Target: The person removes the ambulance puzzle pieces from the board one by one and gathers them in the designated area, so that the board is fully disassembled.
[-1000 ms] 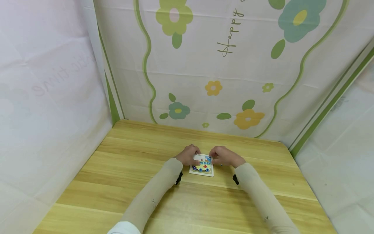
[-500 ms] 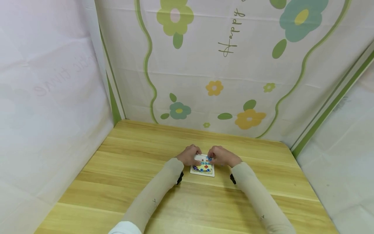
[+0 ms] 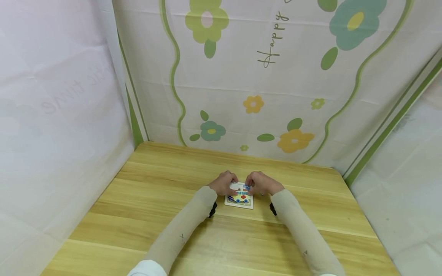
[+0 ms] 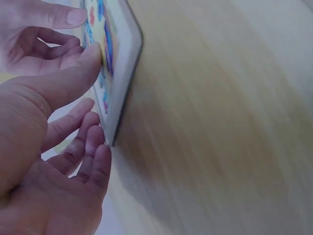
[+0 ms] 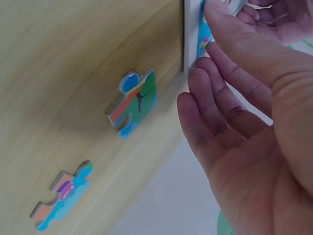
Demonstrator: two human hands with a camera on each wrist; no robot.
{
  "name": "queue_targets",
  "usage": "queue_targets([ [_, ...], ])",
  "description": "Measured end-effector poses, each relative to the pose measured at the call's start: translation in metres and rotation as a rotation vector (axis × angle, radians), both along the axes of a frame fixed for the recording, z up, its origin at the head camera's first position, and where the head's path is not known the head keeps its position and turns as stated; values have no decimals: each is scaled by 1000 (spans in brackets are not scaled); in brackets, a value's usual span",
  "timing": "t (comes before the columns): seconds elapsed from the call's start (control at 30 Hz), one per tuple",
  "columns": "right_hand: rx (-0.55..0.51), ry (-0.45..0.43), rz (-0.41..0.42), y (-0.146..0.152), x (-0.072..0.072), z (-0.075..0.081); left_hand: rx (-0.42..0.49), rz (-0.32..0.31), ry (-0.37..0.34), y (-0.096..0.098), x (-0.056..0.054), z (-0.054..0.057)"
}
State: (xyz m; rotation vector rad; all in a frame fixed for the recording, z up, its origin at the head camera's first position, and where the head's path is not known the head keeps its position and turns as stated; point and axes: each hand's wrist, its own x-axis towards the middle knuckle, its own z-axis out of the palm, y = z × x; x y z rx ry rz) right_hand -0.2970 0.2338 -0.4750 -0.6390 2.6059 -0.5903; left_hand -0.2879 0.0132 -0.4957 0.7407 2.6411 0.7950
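A jigsaw puzzle in a white frame [image 3: 238,206] lies on the wooden table, showing a yellow ambulance. My left hand [image 3: 222,183] holds its left side, the thumb on the picture and the fingers by the far edge. At the upper right corner, my right hand [image 3: 261,183] pinches a blue puzzle piece [image 3: 246,188], partly hidden by the fingers. The right wrist view shows that thumb over the blue part of the picture, with the other fingers curled beside the frame. In the left wrist view both thumbs rest over the puzzle.
Beside the puzzle, two loose pieces lie on the table [image 3: 221,237]: a green and orange piece [image 5: 139,100] and a blue piece with a purple patch [image 5: 63,196]. White floral curtains [image 3: 228,76] rise behind and at both sides.
My right hand has moved slightly left over the puzzle's upper right corner, its forearm swinging inward. The blue piece there looks shifted a little. My left hand stays in place.
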Motion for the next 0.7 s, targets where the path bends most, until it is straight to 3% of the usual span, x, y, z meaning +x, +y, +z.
queue_targets([
  [0.3, -42, -28, -37, 2, -6, -5, -51, -35, 17, 8, -1, 6],
  [0.7, -87, -35, -84, 3, -2, -9, -15, -66, 44, 27, -6, -6],
])
